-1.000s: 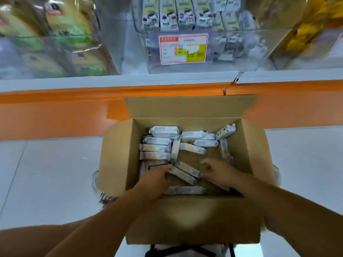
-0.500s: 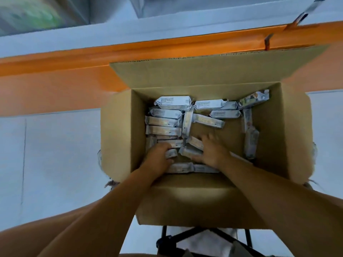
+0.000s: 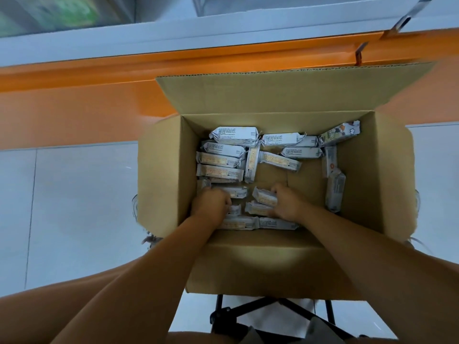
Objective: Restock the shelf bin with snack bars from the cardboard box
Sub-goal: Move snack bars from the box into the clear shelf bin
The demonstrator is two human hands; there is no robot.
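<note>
Down in the cardboard box (image 3: 159, 175), the left hand (image 3: 211, 203) and right hand (image 3: 288, 203) each have their fingers curled round snack bars (image 3: 264, 194) near the front wall. The left grips one poking out towards the middle (image 3: 237, 192), and the right pinches the end of another. The backs of the hands cover most of the fingers, so I cannot tell how many bars each holds.

More silver-wrapped bars lie loose along the left side and the back of the box. One with a colourful wrapper (image 3: 340, 132) leans in the far right corner, and the print on all of them is too small to read. The box sits on a black folding stand (image 3: 248, 309), mostly hidden beneath it, over pale floor tiles (image 3: 74, 194).

Just behind runs the orange base of the shelving (image 3: 87, 112). The shelf above is cut off at the top edge, with only a green blur of packets (image 3: 62, 11) showing.

A second ago the bins and a price tag were in sight and both hands lay flatter over the bars. Since half a second ago little has changed beyond the right hand shifting slightly.
</note>
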